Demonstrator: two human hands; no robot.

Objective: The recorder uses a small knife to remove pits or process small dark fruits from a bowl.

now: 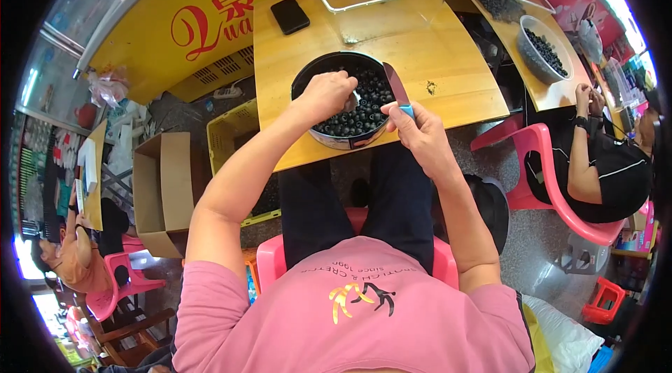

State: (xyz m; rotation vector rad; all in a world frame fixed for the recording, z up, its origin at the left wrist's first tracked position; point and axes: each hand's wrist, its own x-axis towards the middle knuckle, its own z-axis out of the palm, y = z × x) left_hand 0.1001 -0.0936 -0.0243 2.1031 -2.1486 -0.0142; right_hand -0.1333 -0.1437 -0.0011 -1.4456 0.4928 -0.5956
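Note:
A round dark-rimmed bowl (297,82) stands at the near edge of the wooden table (462,93), holding many small black round pieces (360,121). My left hand (326,98) is over its left part, fingers curled together; a small pale bit shows beside the fingertips, too small to name. At the bowl's right rim, my right hand (422,136) grips a knife (396,84) by its blue handle. The broad blade points up and away from me, its surface reddish brown.
Farther back stand a clear plastic tub (392,19) with more black pieces and a black phone (290,16). A co-worker (595,170) sits at the right by a grey bowl (530,49). Another person (80,261) sits far left. An open cardboard box (162,191) lies left of me.

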